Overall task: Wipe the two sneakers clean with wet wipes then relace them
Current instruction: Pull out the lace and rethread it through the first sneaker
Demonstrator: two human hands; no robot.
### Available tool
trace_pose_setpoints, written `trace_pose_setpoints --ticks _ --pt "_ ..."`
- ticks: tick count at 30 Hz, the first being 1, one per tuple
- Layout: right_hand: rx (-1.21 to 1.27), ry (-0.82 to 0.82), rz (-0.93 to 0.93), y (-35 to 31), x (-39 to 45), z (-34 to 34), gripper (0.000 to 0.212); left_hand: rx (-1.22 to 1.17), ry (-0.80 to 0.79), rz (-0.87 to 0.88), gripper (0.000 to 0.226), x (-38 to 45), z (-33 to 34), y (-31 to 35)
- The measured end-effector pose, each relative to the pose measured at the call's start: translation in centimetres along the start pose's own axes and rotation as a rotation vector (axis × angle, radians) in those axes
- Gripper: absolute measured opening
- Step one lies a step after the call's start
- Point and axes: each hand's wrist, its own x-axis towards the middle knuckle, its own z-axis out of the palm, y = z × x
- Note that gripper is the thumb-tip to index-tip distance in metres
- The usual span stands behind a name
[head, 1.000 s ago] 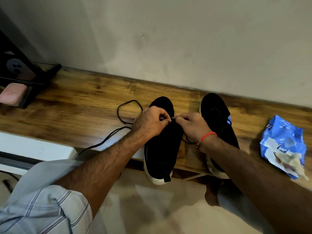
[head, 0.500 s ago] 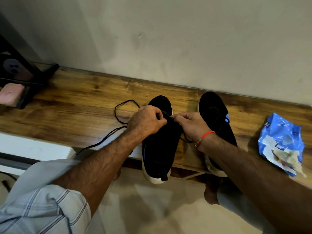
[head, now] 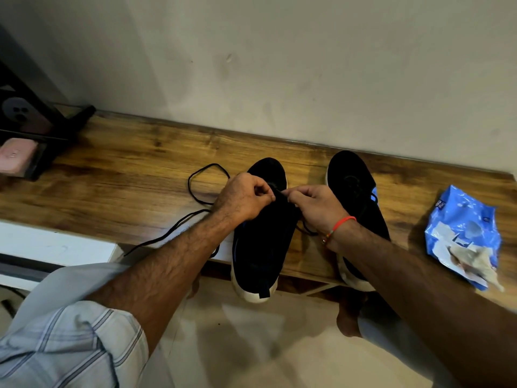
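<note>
Two black sneakers with white soles stand side by side on a wooden shelf [head: 126,189], toes toward the wall. Over the left sneaker [head: 260,247], my left hand [head: 243,197] and my right hand [head: 316,205] both pinch its black lace [head: 195,191] near the toe-end eyelets. The lace's loose length loops over the wood to the left and trails off the front edge. The right sneaker [head: 352,180] stands partly behind my right forearm, with lace showing on it.
A blue wet-wipes pack [head: 464,225] with a crumpled used wipe [head: 472,261] on it lies at the right end of the shelf. A black stand holding a phone [head: 19,113] and a pink object [head: 15,155] sits at the left end. The wall runs close behind.
My hands have shifted slightly along the left sneaker's eyelets while working the lace. The lace loop on the left has barely moved. The sneakers stay in place.
</note>
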Motion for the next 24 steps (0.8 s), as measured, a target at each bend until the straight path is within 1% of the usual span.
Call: trace_pose_setpoints --ticks 10,13,17,24 --pt "-0.005 -0.006 -0.016 -0.25 -0.20 0.19 0.017 0.055 0.087 -0.050 0.010 -0.19 0.55 -0.04" --pt "-0.013 0.002 -0.015 -0.03 -0.18 -0.01 0.017 0.012 0.078 -0.028 0.010 -0.19 0.56 0.02" --pt "-0.022 0.010 -0.027 0.13 -0.04 0.01 0.017 0.019 0.053 0.019 0.010 -0.13 0.05 0.23" --pt "-0.029 -0.024 -0.046 0.01 -0.32 -0.02 0.021 0.033 0.075 -0.029 0.007 -0.25 0.41 0.30"
